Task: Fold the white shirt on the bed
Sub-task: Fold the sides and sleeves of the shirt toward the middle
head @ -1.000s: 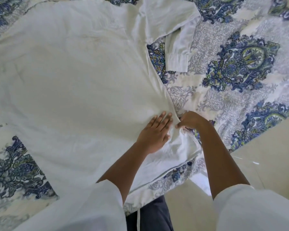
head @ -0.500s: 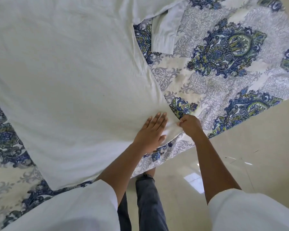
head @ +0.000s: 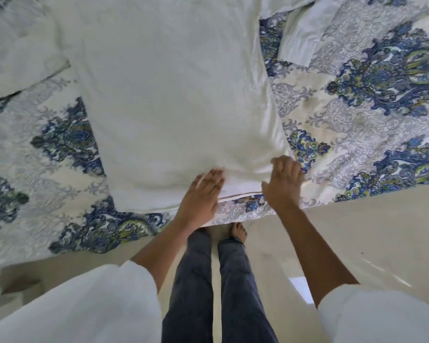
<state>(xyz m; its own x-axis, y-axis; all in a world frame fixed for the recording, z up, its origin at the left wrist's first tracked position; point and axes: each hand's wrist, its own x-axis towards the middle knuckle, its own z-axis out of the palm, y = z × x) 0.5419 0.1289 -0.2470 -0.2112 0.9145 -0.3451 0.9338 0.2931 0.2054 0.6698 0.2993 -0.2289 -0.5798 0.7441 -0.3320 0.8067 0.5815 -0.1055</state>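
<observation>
The white shirt (head: 171, 95) lies flat on the bed, spread over a cover (head: 372, 115) patterned in blue, green and grey. Its long axis runs from the bed's near edge away toward the far side, leaning a little to the left as it goes. The hem points at the near edge and lies just short of it. The collar end is cut off at the top of the view.

One shirt sleeve (head: 20, 60) spreads out to the left, farther from the near edge than the hem. The other sleeve (head: 300, 40) lies to the right, its cuff end resting on the cover.

Both hands are at the hem, close to the near edge. The left hand (head: 198, 196) lies flat on the cloth with straight fingers, pressing the hem down. The right hand (head: 282, 184) rests on the hem's right corner, fingers loosely spread and thumb held apart. It is blurred, and no pinch on the cloth shows. The two hands are near each other but apart, with a wrinkled strip of hem between them.

Below the near edge is a pale, glossy floor (head: 372, 233). The person stands there in dark jeans (head: 196, 280), with a bare foot (head: 238, 232) right against the bed. Their own white sleeves (head: 84, 310) fill the lower corners. Nothing lies on top of the shirt except the hands.
</observation>
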